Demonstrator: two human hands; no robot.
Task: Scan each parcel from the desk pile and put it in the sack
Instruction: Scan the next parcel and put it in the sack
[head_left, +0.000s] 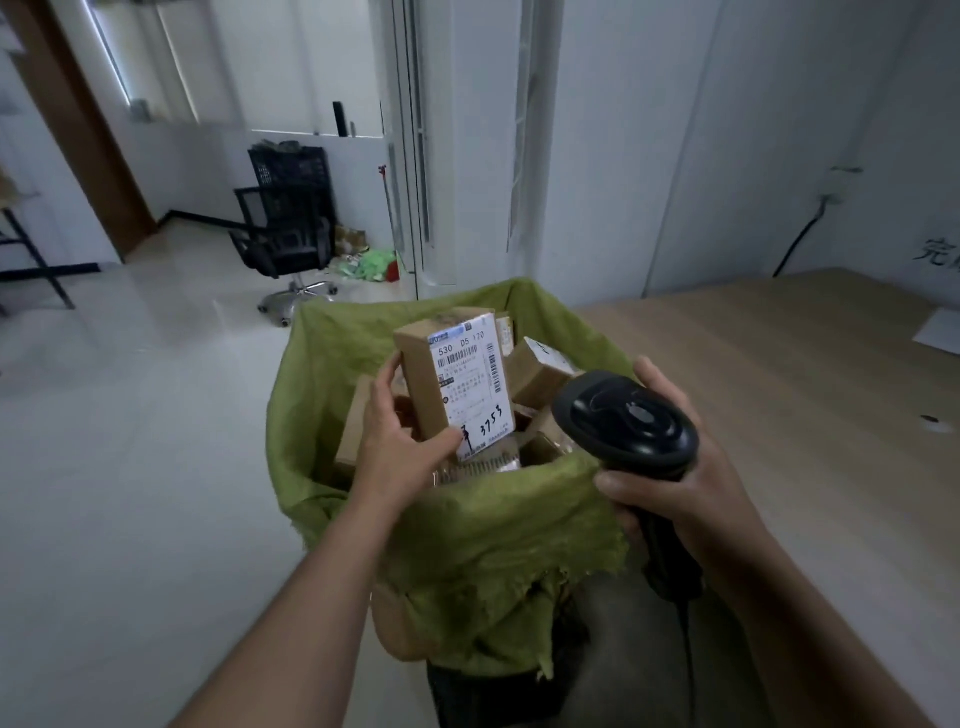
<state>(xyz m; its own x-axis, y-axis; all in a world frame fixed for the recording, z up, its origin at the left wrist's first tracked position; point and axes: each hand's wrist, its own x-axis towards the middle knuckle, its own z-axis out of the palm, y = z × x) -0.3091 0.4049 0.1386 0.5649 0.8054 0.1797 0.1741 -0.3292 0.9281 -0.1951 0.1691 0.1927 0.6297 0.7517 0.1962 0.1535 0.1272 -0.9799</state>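
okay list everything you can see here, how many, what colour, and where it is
Parcel: one, brown with a white label, upright over the sack's mouth.
Sack: one, green, open, centre.
Other parcels: several, brown, inside the sack; exact count unclear.
Scanner: one, black, right of the sack.
Desk: one, light wood, right.
Paper: one sheet, white, desk's far edge.
Office chair: one, black, back left.
Crates: stacked, black, behind the chair.
Left hand: grips the parcel.
Right hand: holds the scanner.

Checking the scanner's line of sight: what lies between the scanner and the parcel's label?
In the head view, nothing blocks it: only open air above the sack separates the scanner in the right hand from the parcel in the left hand.
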